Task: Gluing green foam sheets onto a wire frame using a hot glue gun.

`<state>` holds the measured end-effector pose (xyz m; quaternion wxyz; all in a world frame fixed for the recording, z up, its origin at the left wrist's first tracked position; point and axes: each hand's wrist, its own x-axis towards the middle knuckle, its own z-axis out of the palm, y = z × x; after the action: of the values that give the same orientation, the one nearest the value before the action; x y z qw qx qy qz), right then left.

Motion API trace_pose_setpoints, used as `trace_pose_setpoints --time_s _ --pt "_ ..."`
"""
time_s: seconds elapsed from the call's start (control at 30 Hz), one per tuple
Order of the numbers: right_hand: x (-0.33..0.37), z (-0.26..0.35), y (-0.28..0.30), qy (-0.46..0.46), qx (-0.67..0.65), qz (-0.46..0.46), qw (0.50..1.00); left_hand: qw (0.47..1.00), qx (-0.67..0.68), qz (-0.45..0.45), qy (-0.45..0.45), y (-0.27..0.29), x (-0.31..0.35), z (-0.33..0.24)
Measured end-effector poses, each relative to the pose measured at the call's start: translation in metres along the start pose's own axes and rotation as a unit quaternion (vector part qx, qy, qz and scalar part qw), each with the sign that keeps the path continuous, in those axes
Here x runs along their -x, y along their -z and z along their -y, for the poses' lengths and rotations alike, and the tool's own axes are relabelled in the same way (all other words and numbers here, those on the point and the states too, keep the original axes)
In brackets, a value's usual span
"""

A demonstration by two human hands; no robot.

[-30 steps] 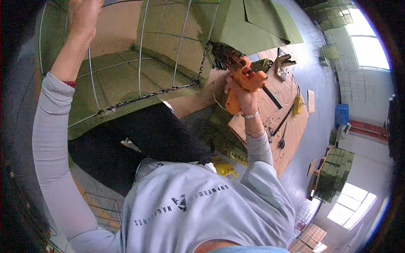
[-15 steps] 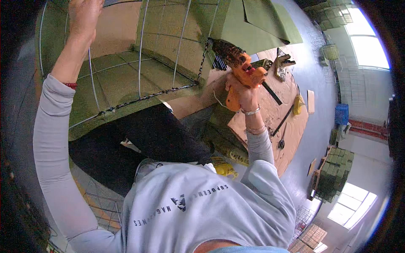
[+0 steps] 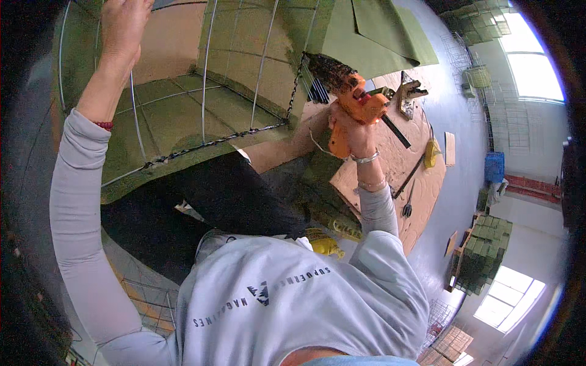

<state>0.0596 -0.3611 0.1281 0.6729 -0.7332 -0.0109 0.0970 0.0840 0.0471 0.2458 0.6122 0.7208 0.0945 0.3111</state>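
Observation:
My right hand [image 3: 355, 131] is wrapped around the handle of an orange glue gun [image 3: 366, 108]. A black glue stick [image 3: 395, 131] pokes out of its back end, and its front is caked with dark residue. The nozzle is at the upper right corner of a wire frame [image 3: 206, 91] lined with olive-green sheet [image 3: 168, 116]. Beaded black glue [image 3: 207, 144] runs along the frame's lower edge and up its right side. My left hand [image 3: 124, 27] is raised at the frame's upper left; its fingers are cut off by the picture's top edge.
To the right a brown board [image 3: 421, 201] bears a dirty stand [image 3: 410, 94], a yellow-handled tool [image 3: 431, 152] and scissors [image 3: 407, 209]. Green sheets [image 3: 390, 36] lie beyond the frame. A blue crate [image 3: 494, 165] and stacked green boxes [image 3: 488, 250] stand farther right.
The glue gun has tipped very slightly in my right hand, its nozzle still at the frame's corner. My left hand has hardly moved.

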Motion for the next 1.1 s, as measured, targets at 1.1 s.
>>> trace_pose_setpoints --time_s 1.1 --pt "-0.01 0.005 -0.001 0.068 -0.046 0.022 0.996 1.0 0.022 0.008 0.012 -0.006 0.0 0.001"
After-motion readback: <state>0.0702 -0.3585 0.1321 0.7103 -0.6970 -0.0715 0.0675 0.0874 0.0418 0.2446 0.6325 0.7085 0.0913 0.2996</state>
